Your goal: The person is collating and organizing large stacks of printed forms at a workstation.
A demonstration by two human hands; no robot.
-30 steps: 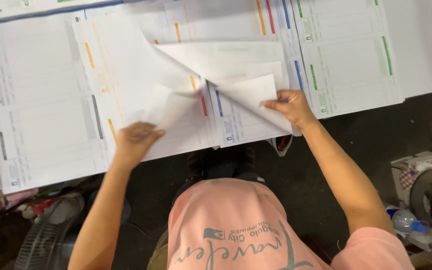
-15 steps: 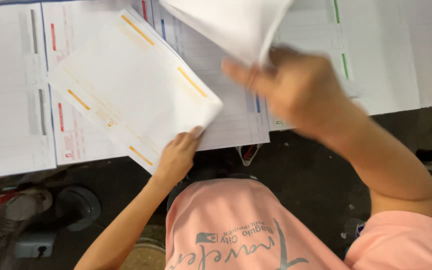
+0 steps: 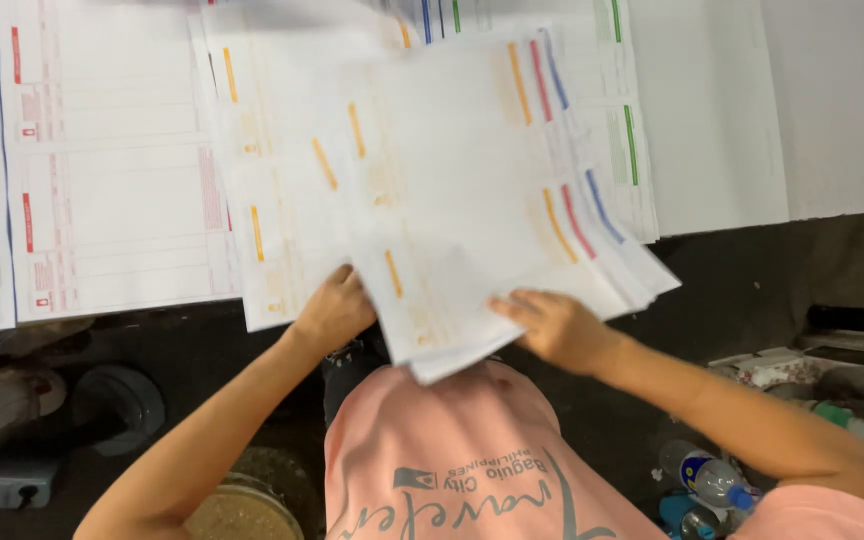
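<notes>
A fanned stack of white printed sheets (image 3: 472, 190) with orange, red and blue bars lies tilted over the table's near edge. My right hand (image 3: 552, 325) holds the stack at its lower corner, fingers under the paper. My left hand (image 3: 332, 310) grips the left side of the stack from beneath, next to another pile of orange-barred sheets (image 3: 272, 200). Part of each hand is hidden by paper.
More piles of printed sheets cover the table: red-barred ones (image 3: 112, 180) at left, green-barred ones (image 3: 632, 120) at right, blank white sheets (image 3: 832, 100) far right. Below the table edge, the floor holds a plastic bottle (image 3: 712, 480), a round lid (image 3: 117, 405) and clutter.
My right hand has come down from mid-air with its sheets onto the stack in front of me. The sheets now lie gathered as one fanned stack held by both hands.
</notes>
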